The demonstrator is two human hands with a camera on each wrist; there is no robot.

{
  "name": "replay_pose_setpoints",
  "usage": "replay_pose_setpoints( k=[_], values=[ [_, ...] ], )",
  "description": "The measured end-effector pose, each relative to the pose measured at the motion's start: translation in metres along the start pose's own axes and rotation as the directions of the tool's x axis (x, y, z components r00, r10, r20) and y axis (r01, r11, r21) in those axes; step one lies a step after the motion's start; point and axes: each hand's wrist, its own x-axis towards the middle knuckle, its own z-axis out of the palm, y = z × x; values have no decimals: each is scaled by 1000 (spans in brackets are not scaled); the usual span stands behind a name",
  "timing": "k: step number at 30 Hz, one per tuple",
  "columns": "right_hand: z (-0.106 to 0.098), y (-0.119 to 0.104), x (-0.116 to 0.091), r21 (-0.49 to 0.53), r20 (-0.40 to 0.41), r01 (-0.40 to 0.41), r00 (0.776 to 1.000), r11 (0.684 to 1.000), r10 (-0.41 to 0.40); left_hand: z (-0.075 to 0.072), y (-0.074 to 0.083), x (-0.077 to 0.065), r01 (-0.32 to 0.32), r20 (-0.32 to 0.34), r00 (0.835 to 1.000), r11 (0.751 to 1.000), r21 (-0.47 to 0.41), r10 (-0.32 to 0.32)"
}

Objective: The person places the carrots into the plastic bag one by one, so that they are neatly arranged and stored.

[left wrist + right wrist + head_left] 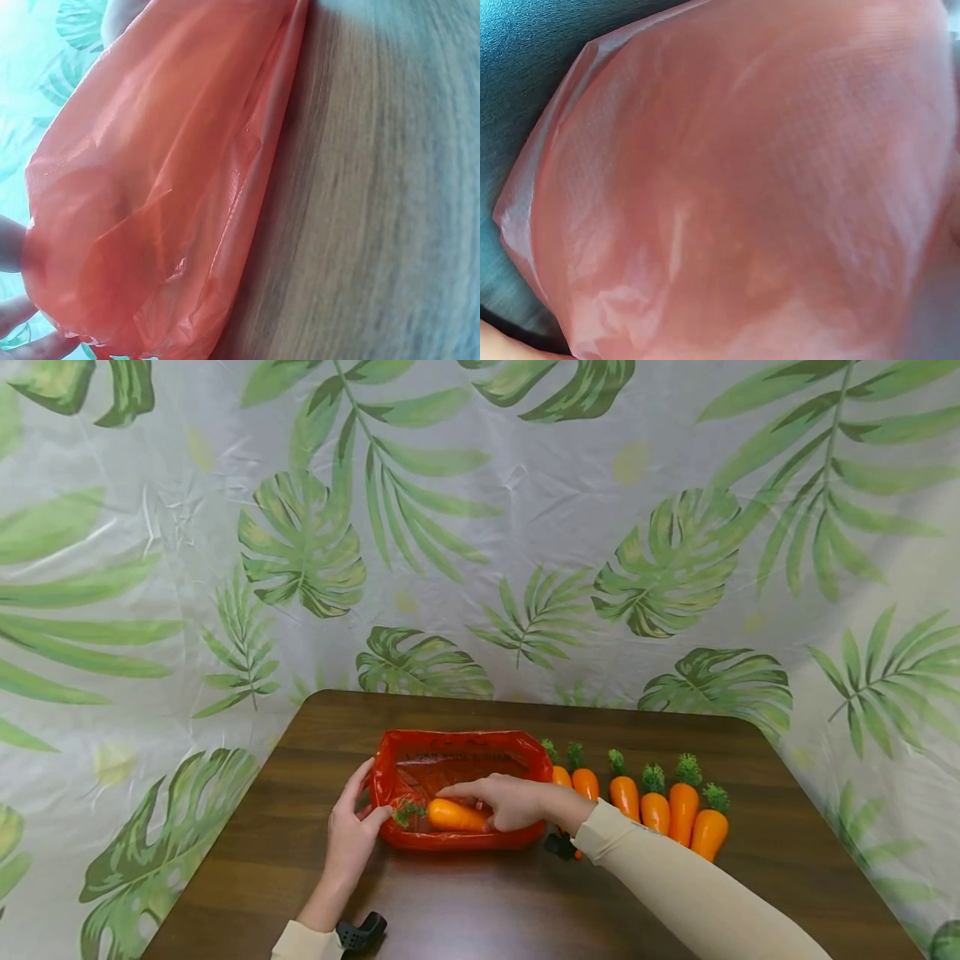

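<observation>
A red plastic bag (465, 842) lies on the table with its mouth held wide. My left hand (351, 831) grips its left rim, thumb over the edge and fingers outside. Inside the bag, my right hand (508, 802) holds an orange carrot (453, 816) by its thick body; the green top points left. In the left wrist view, the bag's thin side (172, 135) fills much of the picture, with fingertips (11, 247) at its left edge. Bag film (720, 180) covers most of the right wrist view and hides the right fingers there.
Several carrots (682, 810) with green tops lie in a row to the right of the bag, partly behind the right forearm. The brown wooden table (247, 860) ends at a leaf-patterned backdrop (540, 527). A black strap (362, 933) sits by the left wrist.
</observation>
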Motion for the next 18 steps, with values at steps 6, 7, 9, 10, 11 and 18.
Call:
replay_pose_setpoints(
  k=[6, 7, 9, 10, 11, 18],
  values=[
    [4, 2, 4, -8, 31, -7, 999, 1000, 7, 0, -1, 0, -3, 5, 1000, 1000, 10, 3],
    [4, 2, 5, -10, 32, -10, 999, 1000, 10, 1, -1, 0, -5, 6, 1000, 1000, 11, 5],
    [4, 3, 6, -8, 29, -20, 999, 1000, 20, 1, 0, 1, -10, 7, 1000, 1000, 9, 10],
    [4, 3, 6, -8, 26, -27, 999, 1000, 27, 1, 0, 1, -11, 6, 1000, 1000, 11, 11],
    [5, 4, 6, -10, 20, -34, 999, 999, 34, 1, 0, 1, -12, 5, 1000, 1000, 10, 12],
    [9, 9, 7, -9, -11, -40, 999, 999, 40, 1, -1, 0, -6, -5, 1000, 1000, 18, 6]
  ],
)
